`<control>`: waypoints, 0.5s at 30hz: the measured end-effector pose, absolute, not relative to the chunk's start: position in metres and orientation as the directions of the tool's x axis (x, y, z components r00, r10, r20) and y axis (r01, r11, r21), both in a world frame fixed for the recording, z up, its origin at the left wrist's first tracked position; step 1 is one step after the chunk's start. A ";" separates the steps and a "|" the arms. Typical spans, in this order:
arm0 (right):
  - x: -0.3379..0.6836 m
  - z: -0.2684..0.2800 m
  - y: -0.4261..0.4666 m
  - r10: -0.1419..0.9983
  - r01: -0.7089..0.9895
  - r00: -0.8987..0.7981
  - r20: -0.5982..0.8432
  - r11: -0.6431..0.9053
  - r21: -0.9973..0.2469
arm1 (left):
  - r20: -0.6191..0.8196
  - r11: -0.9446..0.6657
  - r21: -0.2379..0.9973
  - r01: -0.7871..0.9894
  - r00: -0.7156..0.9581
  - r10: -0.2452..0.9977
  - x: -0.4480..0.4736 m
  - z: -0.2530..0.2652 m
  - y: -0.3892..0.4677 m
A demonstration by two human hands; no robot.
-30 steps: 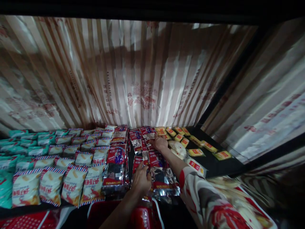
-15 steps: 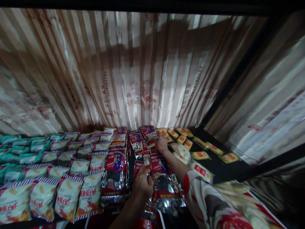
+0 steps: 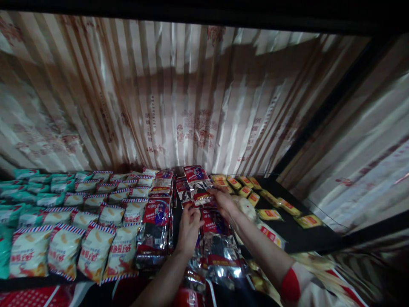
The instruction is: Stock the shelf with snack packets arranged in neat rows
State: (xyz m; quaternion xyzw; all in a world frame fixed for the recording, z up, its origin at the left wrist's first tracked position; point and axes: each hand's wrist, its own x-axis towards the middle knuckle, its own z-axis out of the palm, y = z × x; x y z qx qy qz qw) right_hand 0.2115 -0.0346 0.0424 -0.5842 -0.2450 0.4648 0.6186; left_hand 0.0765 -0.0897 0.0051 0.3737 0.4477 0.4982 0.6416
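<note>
A red and silver snack packet (image 3: 195,178) is tilted up at the back of the rows in the head view. My right hand (image 3: 226,205) grips its lower right corner, fingers closed. At its lower left edge are the curled fingers of my left hand (image 3: 189,226), closed on the packet's bottom; the thumb points right. Beneath and in front of my hands lies a stack of like red packets (image 3: 220,243). Another stack of red packets (image 3: 155,226) stands left of my left hand. A dark gap runs between the two stacks.
White snack bags with striped edges (image 3: 96,251) and green bags (image 3: 47,199) fill the left side. To the right lie yellow packs (image 3: 270,214) and round white packs (image 3: 244,207) on a black surface (image 3: 306,238). A pale printed curtain (image 3: 179,94) hangs behind.
My left hand has risen from the front stack to the packet's lower edge. The packet in my right hand now stands higher and farther left. The camera view has shifted slightly.
</note>
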 end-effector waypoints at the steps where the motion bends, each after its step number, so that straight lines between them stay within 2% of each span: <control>1: 0.205 0.044 -0.040 0.867 -0.298 0.433 -0.248 -0.122 -0.947 | -0.229 0.248 0.891 -0.381 0.096 0.969 0.077 0.009 -0.089; 4: 0.187 0.047 -0.053 0.878 -0.283 0.400 -0.262 -0.154 -0.947 | -0.243 0.223 0.855 -0.467 0.018 0.970 0.073 0.019 -0.084; 10: 0.165 0.059 -0.052 0.926 -0.262 0.247 -0.285 -0.219 -0.940 | -0.231 0.169 0.887 -0.429 -0.096 0.968 0.054 0.019 -0.074; 15: 0.150 0.068 -0.035 0.919 -0.158 0.132 -0.371 -0.350 -0.923 | -0.223 0.130 0.888 -0.442 -0.166 0.961 0.032 0.019 -0.067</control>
